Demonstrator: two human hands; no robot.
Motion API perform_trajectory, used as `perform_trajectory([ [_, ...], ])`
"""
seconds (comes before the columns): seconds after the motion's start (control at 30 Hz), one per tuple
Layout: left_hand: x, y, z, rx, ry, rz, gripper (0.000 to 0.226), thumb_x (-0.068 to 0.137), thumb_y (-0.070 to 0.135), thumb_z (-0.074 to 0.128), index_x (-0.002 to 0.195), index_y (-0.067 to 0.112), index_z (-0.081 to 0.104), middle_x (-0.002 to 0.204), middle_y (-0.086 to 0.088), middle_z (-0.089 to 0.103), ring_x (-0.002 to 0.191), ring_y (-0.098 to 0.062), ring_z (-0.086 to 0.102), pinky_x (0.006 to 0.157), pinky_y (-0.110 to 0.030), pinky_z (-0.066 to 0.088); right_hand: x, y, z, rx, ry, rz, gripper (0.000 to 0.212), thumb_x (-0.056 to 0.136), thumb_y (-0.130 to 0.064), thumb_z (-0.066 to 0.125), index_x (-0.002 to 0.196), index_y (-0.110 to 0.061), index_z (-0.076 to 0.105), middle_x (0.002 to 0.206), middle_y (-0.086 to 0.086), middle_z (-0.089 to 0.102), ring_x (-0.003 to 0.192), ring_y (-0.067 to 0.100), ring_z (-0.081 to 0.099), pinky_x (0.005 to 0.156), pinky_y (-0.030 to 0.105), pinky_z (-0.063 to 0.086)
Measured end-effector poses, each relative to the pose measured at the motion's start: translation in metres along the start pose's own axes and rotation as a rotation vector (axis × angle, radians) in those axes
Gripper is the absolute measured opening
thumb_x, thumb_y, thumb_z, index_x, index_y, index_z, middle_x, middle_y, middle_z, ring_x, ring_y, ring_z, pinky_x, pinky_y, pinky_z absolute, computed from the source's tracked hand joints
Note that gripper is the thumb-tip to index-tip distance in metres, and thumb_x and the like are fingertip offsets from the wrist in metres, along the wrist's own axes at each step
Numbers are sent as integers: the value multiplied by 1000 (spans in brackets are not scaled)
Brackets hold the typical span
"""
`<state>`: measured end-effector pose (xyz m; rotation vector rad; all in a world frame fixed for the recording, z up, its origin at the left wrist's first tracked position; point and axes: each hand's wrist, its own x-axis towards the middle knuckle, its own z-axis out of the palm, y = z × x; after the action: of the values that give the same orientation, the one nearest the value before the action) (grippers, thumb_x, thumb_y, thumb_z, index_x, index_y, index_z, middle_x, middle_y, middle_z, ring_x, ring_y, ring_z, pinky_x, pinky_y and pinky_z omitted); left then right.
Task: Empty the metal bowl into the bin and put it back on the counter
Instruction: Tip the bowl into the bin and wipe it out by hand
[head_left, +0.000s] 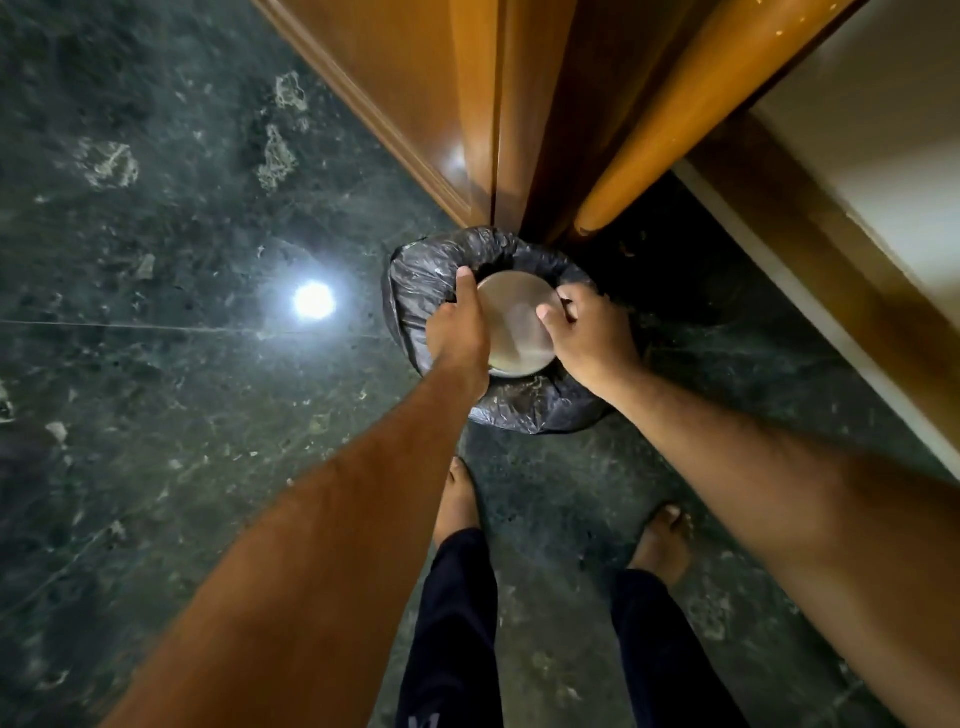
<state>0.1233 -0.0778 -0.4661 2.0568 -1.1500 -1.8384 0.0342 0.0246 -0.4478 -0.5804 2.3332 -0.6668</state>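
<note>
Holding the metal bowl (517, 322) from both sides, the person has it turned upside down, its flat round base facing up toward the camera. The left hand (460, 332) closes its grip on the bowl's left edge, thumb stretched up along the rim and the fingers hidden underneath. The right hand (592, 338) grips the right edge, fingers curled over the rim and the thumb pressing on the base. Whatever was in the bowl cannot be seen from this angle.

Directly beneath the bowl sits the bin (415, 291), lined with a crinkled black plastic bag whose edge is folded out over the rim. The bowl hangs over the bin's open mouth and covers most of it.

Both bare forearms reach forward and down from the lower corners of the view. Below them, two bare feet (457, 499) stand on the dark green marble floor (156, 260) just short of the bin, with dark trouser legs (452, 623) above them. A bright ceiling light is mirrored in the polished floor to the left of the bin. Behind the bin rise glossy wooden door panels (415, 78).
</note>
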Motion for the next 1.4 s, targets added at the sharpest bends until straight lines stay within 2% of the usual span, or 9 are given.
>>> perform_trajectory([
  [0.1,0,-1,4,-125,27,-61,42,82,61,58,73,20,53,84,-5,63,77,-23,61,73,-42,56,-18,-5,-1,-118,120,-134,39,99,-24,55,130,-2,57,127,19,66,117,36,61,95,42,51],
  [0.3,-1,-5,3,-203,-13,-89,36,78,46,60,80,12,72,75,-5,76,69,-21,71,54,-28,53,-50,-14,8,-373,315,-876,64,102,-31,42,149,9,25,158,31,26,150,41,16,124,56,15],
  [0.47,-5,-10,2,-214,-54,-119,33,76,44,58,72,13,67,70,-5,71,65,-23,68,58,-37,58,-51,9,14,-851,-239,-647,106,89,-77,20,154,5,3,164,27,-7,153,38,-8,124,54,9],
  [0.67,-5,-9,-5,-246,-62,-89,29,78,43,58,77,16,66,51,2,70,45,-14,67,36,-27,50,-43,2,4,-565,134,-841,118,84,-82,37,152,8,4,161,32,3,152,43,-4,124,55,0],
  [0.83,-11,0,0,-227,-79,-107,37,80,47,58,86,12,70,77,-9,74,67,-25,71,58,-38,60,-36,9,-4,-847,-206,-786,116,85,-84,20,153,8,5,163,30,-5,152,41,-9,124,56,7],
  [1.03,-12,2,-2,-205,-37,-119,39,76,54,55,86,17,63,82,-8,71,69,-23,68,43,-27,51,-26,-15,-15,-548,126,-979,125,80,-86,40,152,10,5,160,35,4,152,43,-4,124,55,2],
  [1.1,-14,3,2,-237,-64,-146,42,73,53,56,84,15,67,79,-10,74,65,-26,71,42,-33,55,-28,-7,-12,-683,-28,-873,120,83,-85,29,152,10,6,162,32,0,152,41,-5,125,53,1],
  [1.2,-11,-4,6,-203,-68,-126,40,75,51,57,81,13,69,77,-12,74,71,-31,72,58,-42,61,-31,9,-8,-876,-240,-742,109,88,-79,14,153,7,6,163,29,-6,153,38,-7,126,50,1],
  [1.4,-6,-9,-3,-168,-1,-115,32,79,51,57,76,19,62,62,1,70,49,-13,67,34,-20,44,-23,-9,-15,-559,86,-952,113,88,-79,34,152,9,4,161,33,3,152,42,-2,125,54,5],
])
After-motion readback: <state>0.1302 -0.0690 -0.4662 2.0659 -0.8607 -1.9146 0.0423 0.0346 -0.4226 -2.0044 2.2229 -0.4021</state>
